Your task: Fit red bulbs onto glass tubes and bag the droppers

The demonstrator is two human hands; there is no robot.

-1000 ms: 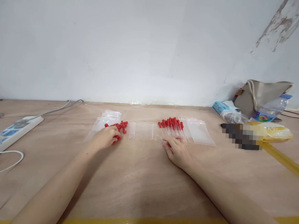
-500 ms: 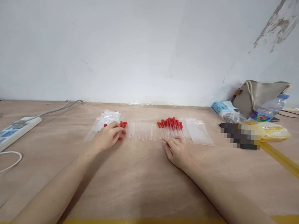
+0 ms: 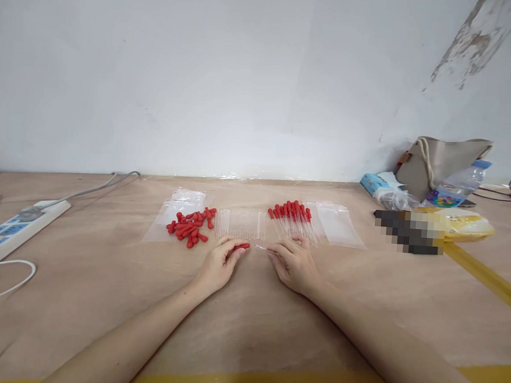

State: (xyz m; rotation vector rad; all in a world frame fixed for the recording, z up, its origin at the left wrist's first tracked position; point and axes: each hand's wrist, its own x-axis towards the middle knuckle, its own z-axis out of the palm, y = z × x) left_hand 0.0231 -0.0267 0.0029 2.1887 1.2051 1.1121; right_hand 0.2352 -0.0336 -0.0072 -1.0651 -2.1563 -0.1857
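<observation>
L hand (image 3: 219, 266) moved from bulb pile (image 3: 187, 229) to ctr, pinching 1 red bulb (image 3: 243, 246); R hand (image 3: 294, 265) w/ clear tube (image 3: 261, 248) btwn fingertips, tube end near bulb, apart.

The left hand (image 3: 220, 264) has carried a red bulb (image 3: 243, 246) from the pile (image 3: 186, 230) to near the clear tube (image 3: 261, 247).

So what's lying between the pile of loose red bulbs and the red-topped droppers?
In the head view, a row of thin clear tubes lies between the loose red bulbs and the red-topped droppers.
</observation>
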